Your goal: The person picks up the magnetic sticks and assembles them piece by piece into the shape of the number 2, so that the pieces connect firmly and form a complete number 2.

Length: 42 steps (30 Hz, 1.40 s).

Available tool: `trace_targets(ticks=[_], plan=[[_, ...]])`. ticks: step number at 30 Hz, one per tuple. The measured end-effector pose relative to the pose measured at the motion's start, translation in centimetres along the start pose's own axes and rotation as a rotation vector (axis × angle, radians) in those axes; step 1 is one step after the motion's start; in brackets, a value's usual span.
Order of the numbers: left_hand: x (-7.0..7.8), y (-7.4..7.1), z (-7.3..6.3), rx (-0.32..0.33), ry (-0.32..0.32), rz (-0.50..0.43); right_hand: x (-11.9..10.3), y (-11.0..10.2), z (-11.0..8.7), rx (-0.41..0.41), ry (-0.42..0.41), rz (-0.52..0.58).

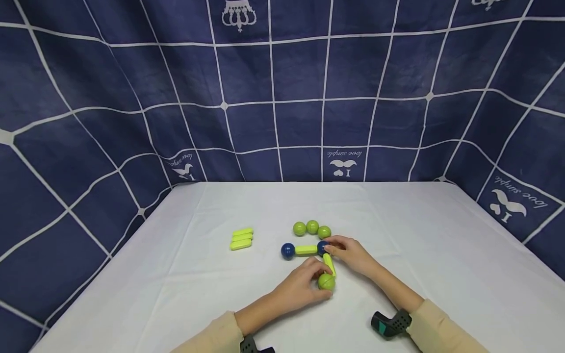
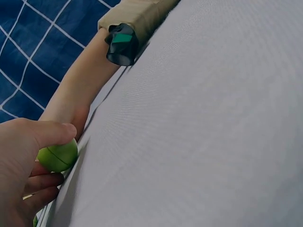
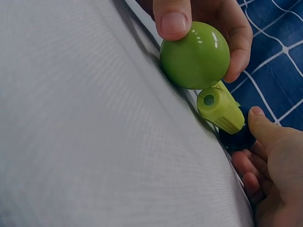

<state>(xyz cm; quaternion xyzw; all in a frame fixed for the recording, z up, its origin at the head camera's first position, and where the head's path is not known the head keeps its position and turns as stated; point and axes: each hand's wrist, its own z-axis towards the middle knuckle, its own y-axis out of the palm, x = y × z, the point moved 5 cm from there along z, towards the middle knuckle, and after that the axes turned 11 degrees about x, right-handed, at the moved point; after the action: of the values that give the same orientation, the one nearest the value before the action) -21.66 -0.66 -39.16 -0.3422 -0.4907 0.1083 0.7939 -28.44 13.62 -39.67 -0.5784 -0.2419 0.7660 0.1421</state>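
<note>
My left hand [image 1: 302, 284] grips a shiny green ball [image 1: 326, 282] between thumb and fingers, low over the white cloth. In the left wrist view, the thumb lies on top of this ball [image 2: 59, 157]. My right hand [image 1: 353, 254] pinches a dark blue ball [image 1: 321, 247]. From that blue ball a yellow-green rod [image 1: 329, 265] points toward the green ball. The rod's near end [image 3: 209, 100], with a dark round spot, sits right at the green ball. A second yellow-green rod [image 1: 306, 250] runs left from the pinched ball to another blue ball [image 1: 288, 251].
Three green balls [image 1: 312, 227] lie in a row behind the joined pieces. To the left, three yellow-green rods [image 1: 241, 238] lie side by side on the white cloth [image 1: 212, 304]. A navy curtain with white lines [image 1: 295, 122] hangs behind the table.
</note>
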Motion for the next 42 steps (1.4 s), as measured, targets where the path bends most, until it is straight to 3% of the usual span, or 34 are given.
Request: trace_targets(ticks=[28,36,42], plan=[[0.17,0.03,-0.17,0.036,0.053,0.029,0.44,0.03,-0.06,0.025,0.031,-0.009],[0.27,-0.27,-0.19,0.076,0.096,0.175,0.49,0.24,0.23,0.040,0.050,-0.006],[0.16,-0.20,-0.12,0.078,0.110,0.180,0.53,0.46,0.09,0.029,0.035,-0.013]])
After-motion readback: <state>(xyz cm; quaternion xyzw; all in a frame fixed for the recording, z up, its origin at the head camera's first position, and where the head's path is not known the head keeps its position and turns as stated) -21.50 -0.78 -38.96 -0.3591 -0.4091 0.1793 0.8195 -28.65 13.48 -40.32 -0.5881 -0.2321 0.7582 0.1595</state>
